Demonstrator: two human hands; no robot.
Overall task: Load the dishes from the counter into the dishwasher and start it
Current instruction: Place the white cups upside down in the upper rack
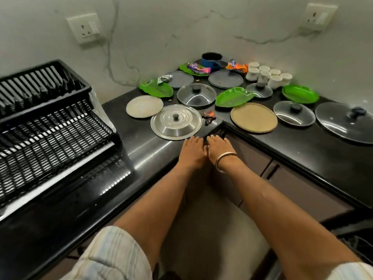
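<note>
Dishes lie spread over the black L-shaped counter (pixel 153 146). A steel lid (pixel 176 122) sits nearest, just beyond my fingertips. Behind it are a pale round plate (pixel 144 106), a glass lid (pixel 196 94), a tan plate (pixel 254 117), green leaf-shaped plates (pixel 234 97), grey plates (pixel 225 79), two more glass lids (pixel 293 113) and a large dark lid (pixel 345 122). My left hand (pixel 191 150) and my right hand (pixel 219 148) rest side by side at the counter's inner corner, fingers straight, holding nothing. A metal bangle circles my right wrist.
A black two-tier dish rack (pixel 50 126) fills the counter's left side. White cups (pixel 266 74), a blue pot (pixel 211 59) and snack wrappers (pixel 209 116) sit toward the back corner. Brown cabinet drawers (pixel 282 178) run below the right counter. Wall sockets are above.
</note>
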